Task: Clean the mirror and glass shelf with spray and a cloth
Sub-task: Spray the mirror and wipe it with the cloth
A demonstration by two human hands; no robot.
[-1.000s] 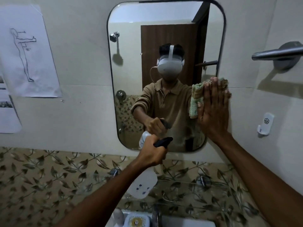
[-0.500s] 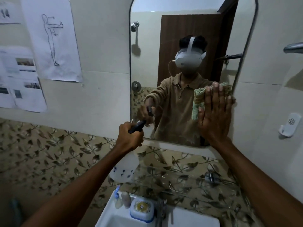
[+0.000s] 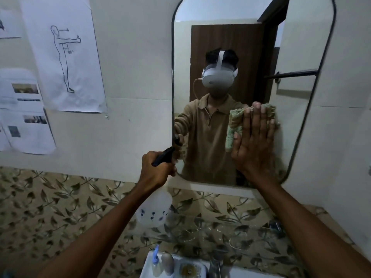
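A tall mirror (image 3: pixel 230 41) with rounded corners hangs on the pale wall. My right hand (image 3: pixel 254 145) lies flat against its lower right part and presses a green cloth (image 3: pixel 234 125) to the glass. My left hand (image 3: pixel 156 169) grips a white spray bottle (image 3: pixel 153 213) with a black trigger head, held just off the mirror's lower left corner. The bottle hangs below my fist. A clear glass shelf (image 3: pixel 230 231) runs along the leaf-patterned tiles under the mirror, hard to make out.
Paper sheets (image 3: pixel 64 55) with a figure drawing and photos are taped to the wall at left. A white sink (image 3: pixel 241 273) with a tap (image 3: pixel 214 265), small bottles and a soap dish sits at the bottom edge.
The view has shifted left and nearer to the mirror. My left hand with the bottle sits at the mirror's lower left corner, and my right hand with the cloth has slid slightly down the glass.
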